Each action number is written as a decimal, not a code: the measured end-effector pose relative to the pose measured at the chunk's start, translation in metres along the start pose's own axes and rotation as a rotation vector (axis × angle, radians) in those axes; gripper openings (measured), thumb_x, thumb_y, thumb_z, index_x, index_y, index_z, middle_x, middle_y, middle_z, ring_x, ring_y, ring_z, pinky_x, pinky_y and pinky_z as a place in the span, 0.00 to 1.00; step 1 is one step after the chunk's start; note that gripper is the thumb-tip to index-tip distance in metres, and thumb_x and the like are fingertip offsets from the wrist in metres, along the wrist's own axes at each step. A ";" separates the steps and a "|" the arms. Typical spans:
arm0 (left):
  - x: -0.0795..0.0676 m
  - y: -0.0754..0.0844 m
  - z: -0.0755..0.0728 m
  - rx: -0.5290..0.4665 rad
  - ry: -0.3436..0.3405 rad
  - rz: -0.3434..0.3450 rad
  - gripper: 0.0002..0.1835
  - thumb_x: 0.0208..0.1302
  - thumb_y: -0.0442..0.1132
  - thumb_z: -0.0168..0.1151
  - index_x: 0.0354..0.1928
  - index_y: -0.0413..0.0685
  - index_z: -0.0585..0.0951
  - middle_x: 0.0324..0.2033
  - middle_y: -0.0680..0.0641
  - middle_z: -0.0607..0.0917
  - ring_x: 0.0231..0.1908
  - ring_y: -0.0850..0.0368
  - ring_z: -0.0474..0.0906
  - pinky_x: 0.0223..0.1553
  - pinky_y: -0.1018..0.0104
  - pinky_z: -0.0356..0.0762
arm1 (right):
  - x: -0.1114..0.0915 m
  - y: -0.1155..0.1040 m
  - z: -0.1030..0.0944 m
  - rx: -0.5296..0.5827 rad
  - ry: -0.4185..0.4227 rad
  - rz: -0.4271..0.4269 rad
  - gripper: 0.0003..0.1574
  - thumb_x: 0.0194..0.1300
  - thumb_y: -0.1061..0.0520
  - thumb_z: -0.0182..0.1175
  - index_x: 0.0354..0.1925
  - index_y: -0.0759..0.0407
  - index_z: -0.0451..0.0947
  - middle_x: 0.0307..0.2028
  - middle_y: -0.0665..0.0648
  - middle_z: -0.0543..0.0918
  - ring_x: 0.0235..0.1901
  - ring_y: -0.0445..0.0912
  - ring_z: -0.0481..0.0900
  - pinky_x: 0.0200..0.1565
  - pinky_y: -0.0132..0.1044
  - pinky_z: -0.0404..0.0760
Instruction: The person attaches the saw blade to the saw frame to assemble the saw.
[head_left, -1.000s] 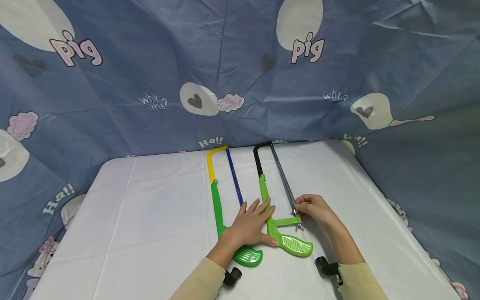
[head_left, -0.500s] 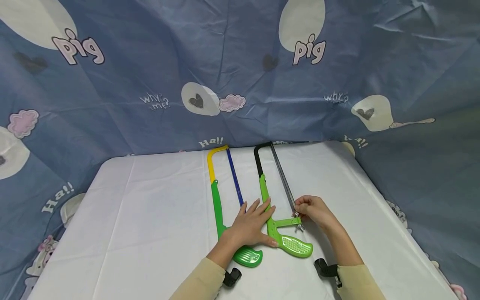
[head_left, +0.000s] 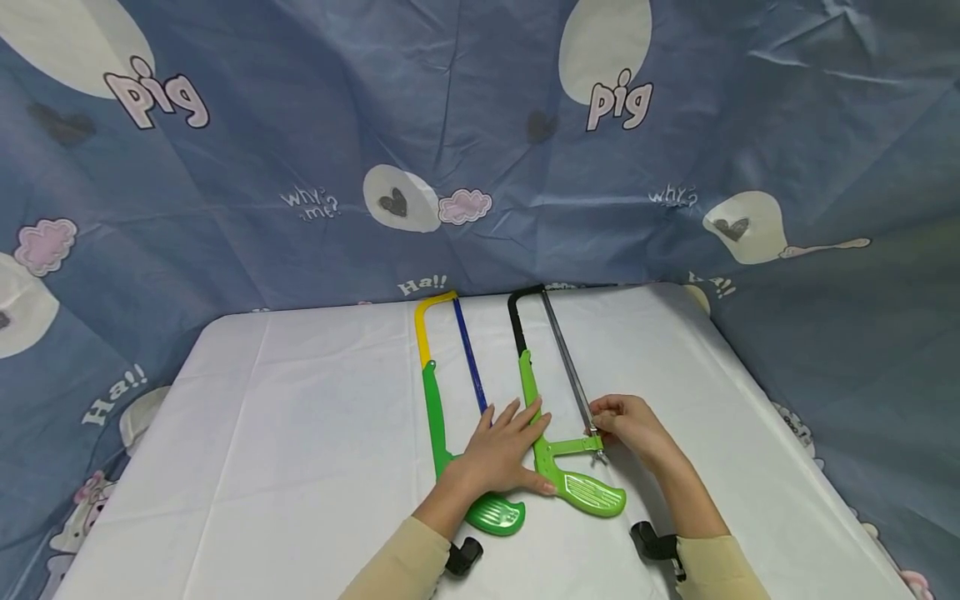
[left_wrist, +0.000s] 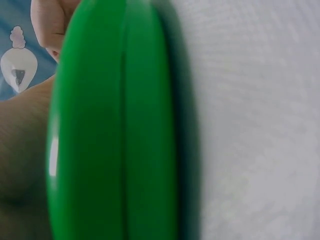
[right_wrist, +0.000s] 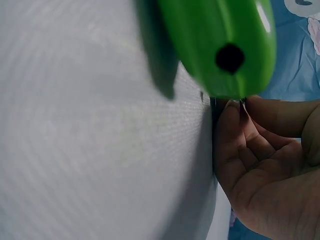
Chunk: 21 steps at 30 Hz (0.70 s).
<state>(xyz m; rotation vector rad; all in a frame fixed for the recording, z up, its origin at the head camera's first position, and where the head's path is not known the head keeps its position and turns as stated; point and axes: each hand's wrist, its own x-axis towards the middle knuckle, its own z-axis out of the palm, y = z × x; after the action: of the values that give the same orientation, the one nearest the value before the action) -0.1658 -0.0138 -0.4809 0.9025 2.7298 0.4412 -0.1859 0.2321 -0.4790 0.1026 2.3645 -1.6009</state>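
Note:
Two hacksaws lie side by side, handles toward me. The right one has a light green frame (head_left: 529,379) with a black front end and a grey blade (head_left: 566,358). Near the blade's lower end, just above the green arm with its wing nut (head_left: 600,457), my right hand (head_left: 630,427) pinches the blade between thumb and fingers. My left hand (head_left: 498,454) lies with fingers spread across the light green frame and over part of the left hacksaw (head_left: 435,408), which has a dark green and yellow frame and a blue blade (head_left: 470,354). Its handle (left_wrist: 115,125) fills much of the left wrist view.
A white cloth covers the table (head_left: 315,433). Behind it hangs a blue printed curtain (head_left: 510,250), close to the far ends of both hacksaws. The light green handle (right_wrist: 225,45) stands over the right hand in the right wrist view.
My right hand has shifted slightly toward me along the grey blade, its fingers still at the blade's lower end. The left hand and both hacksaws stay in place.

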 end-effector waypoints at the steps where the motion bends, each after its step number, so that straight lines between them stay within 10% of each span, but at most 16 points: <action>1: 0.000 0.000 0.000 -0.001 -0.001 0.000 0.56 0.51 0.72 0.65 0.78 0.58 0.55 0.80 0.52 0.49 0.79 0.44 0.44 0.76 0.36 0.42 | 0.000 0.000 0.000 0.004 0.005 0.001 0.18 0.69 0.67 0.56 0.53 0.78 0.74 0.40 0.69 0.85 0.32 0.44 0.84 0.36 0.39 0.84; 15: 0.000 0.000 0.001 0.004 -0.004 -0.006 0.57 0.51 0.73 0.64 0.79 0.60 0.54 0.80 0.53 0.47 0.79 0.45 0.43 0.76 0.37 0.41 | -0.002 -0.001 0.003 0.026 0.065 -0.012 0.09 0.64 0.71 0.57 0.44 0.76 0.74 0.30 0.64 0.86 0.29 0.45 0.86 0.32 0.39 0.86; 21: 0.001 -0.001 0.001 0.013 0.003 0.000 0.56 0.52 0.73 0.64 0.79 0.60 0.55 0.80 0.53 0.48 0.79 0.45 0.44 0.76 0.37 0.42 | -0.006 -0.008 0.006 -0.159 0.133 -0.019 0.03 0.61 0.68 0.60 0.35 0.69 0.79 0.27 0.60 0.84 0.26 0.44 0.83 0.28 0.36 0.82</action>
<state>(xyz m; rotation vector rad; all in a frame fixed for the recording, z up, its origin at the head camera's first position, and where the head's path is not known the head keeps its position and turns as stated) -0.1663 -0.0137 -0.4824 0.9065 2.7384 0.4254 -0.1808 0.2244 -0.4720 0.1582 2.5913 -1.4497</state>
